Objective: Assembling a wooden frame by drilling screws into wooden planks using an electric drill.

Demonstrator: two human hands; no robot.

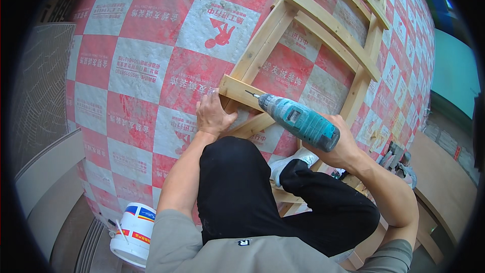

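A wooden ladder-like frame (265,48) of pale boards lies on the covered floor in front of me. My left hand (213,114) grips the left end of its nearest wooden crosspiece (237,91), with the thumb on the near side; some fingertips are hidden. In my right hand (339,144) is a teal cordless drill (300,121), held by its handle. The thin dark bit (250,93) points left over the crosspiece; whether its tip touches the wood I cannot tell. A diagonal board (250,126) runs just below, close to my knee.
Red and white checkered sheeting (134,63) covers the floor. A white bucket (132,232) stands at lower left. Brown boards (447,177) lie at the right, near a small pile of tools (396,164). Pale panels (48,162) stand along the left side. My shoe (293,164) rests beside the frame.
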